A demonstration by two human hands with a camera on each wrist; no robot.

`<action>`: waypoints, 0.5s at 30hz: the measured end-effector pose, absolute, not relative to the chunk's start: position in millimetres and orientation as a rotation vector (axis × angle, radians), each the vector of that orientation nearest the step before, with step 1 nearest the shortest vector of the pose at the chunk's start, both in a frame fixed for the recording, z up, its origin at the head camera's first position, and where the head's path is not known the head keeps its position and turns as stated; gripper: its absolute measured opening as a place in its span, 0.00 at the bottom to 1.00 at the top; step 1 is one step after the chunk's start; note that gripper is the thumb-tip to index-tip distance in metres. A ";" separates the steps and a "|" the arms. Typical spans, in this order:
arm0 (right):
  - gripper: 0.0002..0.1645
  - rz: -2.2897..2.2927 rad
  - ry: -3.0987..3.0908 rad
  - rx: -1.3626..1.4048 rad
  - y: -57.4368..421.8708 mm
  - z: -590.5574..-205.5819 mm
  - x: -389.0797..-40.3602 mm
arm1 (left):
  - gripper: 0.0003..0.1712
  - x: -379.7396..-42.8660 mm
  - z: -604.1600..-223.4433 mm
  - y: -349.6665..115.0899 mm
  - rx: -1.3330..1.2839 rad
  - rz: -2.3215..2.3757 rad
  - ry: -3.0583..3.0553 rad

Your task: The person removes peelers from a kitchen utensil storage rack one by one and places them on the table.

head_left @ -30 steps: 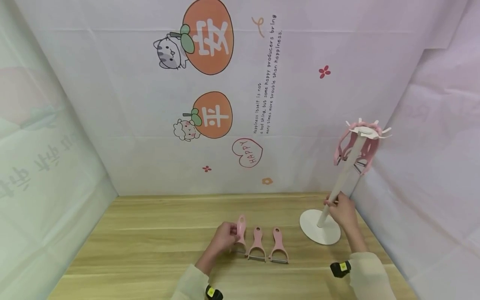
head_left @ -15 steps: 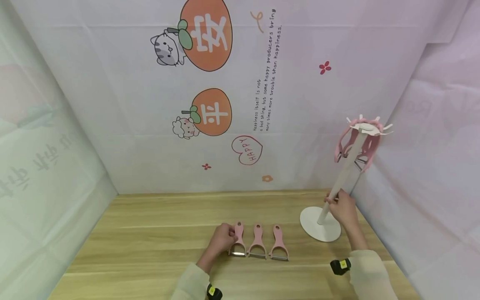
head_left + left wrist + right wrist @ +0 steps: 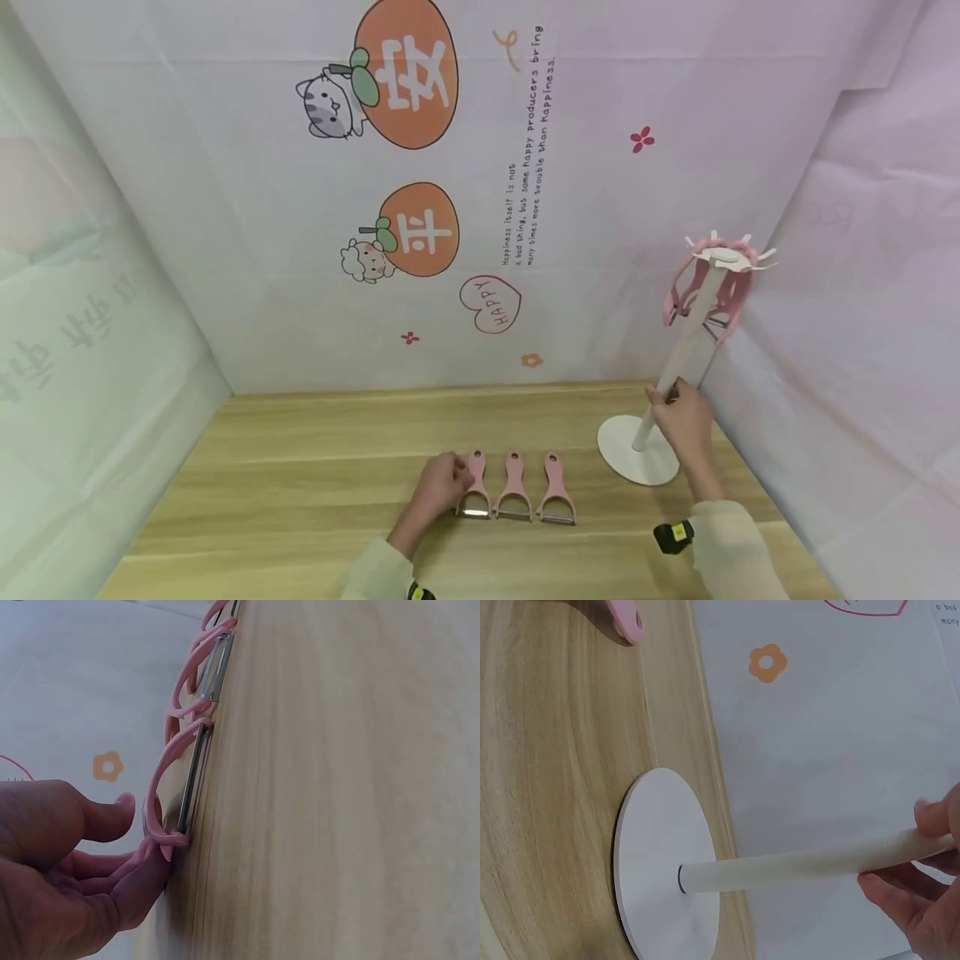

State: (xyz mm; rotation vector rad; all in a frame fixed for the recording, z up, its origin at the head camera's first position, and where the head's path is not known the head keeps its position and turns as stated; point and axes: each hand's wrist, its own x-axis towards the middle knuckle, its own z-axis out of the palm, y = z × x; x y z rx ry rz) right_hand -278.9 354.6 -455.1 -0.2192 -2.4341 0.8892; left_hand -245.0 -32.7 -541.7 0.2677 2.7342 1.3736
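Three pink peelers lie in a row on the table, handles toward the back wall: a left peeler (image 3: 477,468), a middle peeler (image 3: 514,472) and a right peeler (image 3: 554,475). My left hand (image 3: 442,485) is at the left peeler. In the left wrist view its thumb stands off the peeler (image 3: 155,780), while the fingertips are at its near side. My right hand (image 3: 686,421) grips the pole of a white utensil stand (image 3: 686,346), thumb and fingers around it. More pink peelers (image 3: 733,292) hang from the hooks at its top.
The stand's round base (image 3: 622,454) sits on the wooden table (image 3: 315,475), right of the peelers. A printed cloth wall (image 3: 300,333) rises behind the table, with similar cloth on both sides.
My left hand has lowered the left peeler flat into line with the other two, and its thumb has come off it. My right hand stays on the stand's pole.
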 end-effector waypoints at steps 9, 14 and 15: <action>0.15 0.770 -2.393 -0.227 352.1 -454.9 -283.1 | 0.23 -241.8 -542.3 -37.2 0.232 1.385 2.786; 0.15 0.765 -2.414 -0.229 352.6 -451.6 -280.8 | 0.23 -242.1 -542.5 -37.9 0.252 1.376 2.817; 0.15 0.768 -2.418 -0.224 352.8 -450.8 -280.4 | 0.23 -242.5 -542.3 -37.8 0.257 1.384 2.824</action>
